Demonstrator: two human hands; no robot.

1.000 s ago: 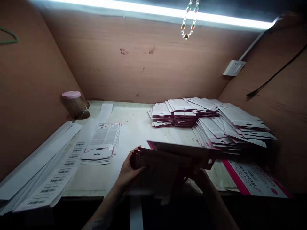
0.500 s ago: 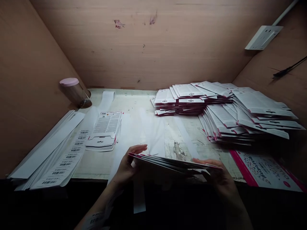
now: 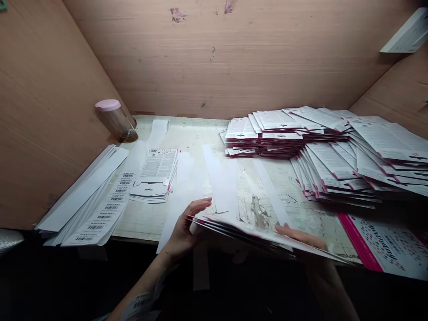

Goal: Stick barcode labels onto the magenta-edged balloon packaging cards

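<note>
Over the table's front edge I hold a fanned bunch of flat card packets [image 3: 247,232], white with pink edges, seen almost edge-on. My left hand [image 3: 182,229] grips their left end, thumb below and fingers above. At the right, my right hand [image 3: 302,240] is closed on the same packets, its fingers along the far edge and its thumb hidden. The top packet slants down to the right past that hand. Barcode labels [image 3: 142,301] stick to my left forearm. Beyond my left hand lies a small pile of similar packets [image 3: 155,171], back side up.
Strips of barcode labels [image 3: 107,207] lie at the left, below a lidded jar [image 3: 117,122]. Large piles of packets [image 3: 321,147] fill the back right. A pink-and-white packet [image 3: 384,245] lies front right. Wooden walls enclose three sides; a white socket box [image 3: 406,33] is on one.
The view has shifted, so the table's things appear further right. The packets in my hands are tilted further down on the right, and the top one now reaches past my right hand.
</note>
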